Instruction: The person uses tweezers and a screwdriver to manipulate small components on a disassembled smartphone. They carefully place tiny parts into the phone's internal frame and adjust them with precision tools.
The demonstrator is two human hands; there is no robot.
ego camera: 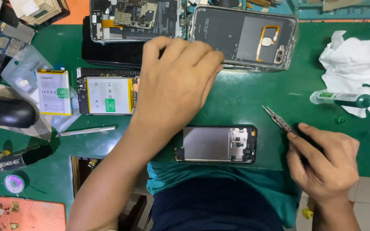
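Observation:
My left hand reaches across the green work mat, fingers curled, fingertips at the near edge of a phone back cover in a clear case. Whether it grips anything is hidden. My right hand holds metal tweezers, tips pointing up and left. An opened phone frame lies at the mat's near edge between my hands. An open phone with a battery lies left of my left hand.
A loose battery in a plastic bag, a metal pry tool, a disassembled phone, crumpled tissue, a green-capped tube, a solder wire spool and an orange pad surround the mat.

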